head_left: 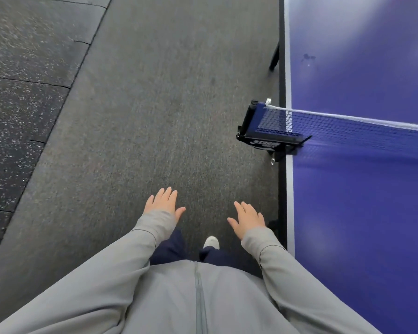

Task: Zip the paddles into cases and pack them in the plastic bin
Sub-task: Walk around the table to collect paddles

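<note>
Head view shows the left hand (164, 201) and right hand (247, 219) held out low over the grey carpet (155, 116), palms down, fingers straight and spread, holding nothing. No paddles, cases or plastic bin appear in view, so their bearing from the hands cannot be determined. The blue table (360, 213) lies to the right, its long edge running away from the person, with the right hand nearer it; the net (348, 131) crosses ahead
</note>
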`<state>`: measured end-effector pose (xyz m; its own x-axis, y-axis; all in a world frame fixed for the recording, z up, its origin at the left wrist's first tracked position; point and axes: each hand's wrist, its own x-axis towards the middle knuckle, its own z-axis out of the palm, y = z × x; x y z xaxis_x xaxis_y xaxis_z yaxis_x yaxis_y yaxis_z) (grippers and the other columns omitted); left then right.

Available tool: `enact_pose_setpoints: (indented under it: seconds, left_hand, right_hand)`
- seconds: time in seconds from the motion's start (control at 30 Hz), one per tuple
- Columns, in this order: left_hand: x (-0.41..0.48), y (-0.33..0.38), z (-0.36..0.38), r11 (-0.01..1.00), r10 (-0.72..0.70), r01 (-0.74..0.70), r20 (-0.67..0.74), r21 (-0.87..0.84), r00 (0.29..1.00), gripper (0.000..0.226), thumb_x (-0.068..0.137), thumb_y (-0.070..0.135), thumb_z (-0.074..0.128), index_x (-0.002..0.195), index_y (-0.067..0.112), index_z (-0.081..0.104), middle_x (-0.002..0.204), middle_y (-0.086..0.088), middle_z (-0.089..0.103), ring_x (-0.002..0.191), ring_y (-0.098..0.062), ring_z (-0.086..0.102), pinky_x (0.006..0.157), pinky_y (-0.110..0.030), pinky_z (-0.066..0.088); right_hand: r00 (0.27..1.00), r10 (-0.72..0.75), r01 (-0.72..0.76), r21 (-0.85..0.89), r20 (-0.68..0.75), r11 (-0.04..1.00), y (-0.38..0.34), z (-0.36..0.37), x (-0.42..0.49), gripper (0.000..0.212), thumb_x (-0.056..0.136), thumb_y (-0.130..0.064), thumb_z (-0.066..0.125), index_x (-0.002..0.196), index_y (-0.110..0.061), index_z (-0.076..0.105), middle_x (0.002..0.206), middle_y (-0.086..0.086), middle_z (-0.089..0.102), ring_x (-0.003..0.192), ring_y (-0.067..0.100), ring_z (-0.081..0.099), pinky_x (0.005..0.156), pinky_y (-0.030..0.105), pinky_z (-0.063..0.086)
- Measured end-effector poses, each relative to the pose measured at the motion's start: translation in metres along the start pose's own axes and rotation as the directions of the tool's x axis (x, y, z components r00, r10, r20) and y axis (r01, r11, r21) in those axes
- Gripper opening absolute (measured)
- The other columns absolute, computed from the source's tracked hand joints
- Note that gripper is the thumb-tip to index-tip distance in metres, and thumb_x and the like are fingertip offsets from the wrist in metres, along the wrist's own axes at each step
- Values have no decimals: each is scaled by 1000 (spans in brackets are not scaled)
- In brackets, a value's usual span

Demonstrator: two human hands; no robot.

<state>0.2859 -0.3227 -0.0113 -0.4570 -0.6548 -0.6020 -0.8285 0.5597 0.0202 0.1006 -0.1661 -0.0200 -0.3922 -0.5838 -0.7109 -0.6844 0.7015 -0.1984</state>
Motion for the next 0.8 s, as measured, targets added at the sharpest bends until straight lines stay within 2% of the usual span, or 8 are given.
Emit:
enact_pose_setpoints:
  seconds: [0.2,0.47,0.6,0.8]
  left_hand:
    - [63,-26,-40,999,-2,3,21,-43,1000,65,95,53,34,149,20,18,159,1,12,146,-19,12,117,-40,13]
    - [176,-100,-116,998,53,-52,49,-22,997,64,96,52,31,149,19,17,159,2,14,146,-19,10,118,-39,11]
    - [226,-131,-162,995,99,-99,17,3,995,64,96,52,32,149,18,18,158,1,16,146,-20,11,119,-39,13]
    - [292,-136,-215,982,180,-182,42,53,983,62,97,51,30,148,18,22,157,0,21,145,-21,16,118,-39,16]
  right_hand:
    - [1000,7,-7,-15,7,1000,-42,-44,60,60,99,-43,37,150,-22,14,159,2,11,147,21,7,118,48,11]
    - [999,44,-44,-25,9,999,-154,-112,153,60,99,-43,35,151,-23,12,160,2,10,148,21,6,118,49,8]
    - [998,61,-60,14,-7,998,-200,-148,188,60,99,-42,35,151,-23,11,160,1,9,148,21,4,118,50,6]
    - [990,141,-138,97,-20,986,-220,-190,232,58,99,-43,34,150,-23,15,159,0,13,147,20,6,118,48,8]
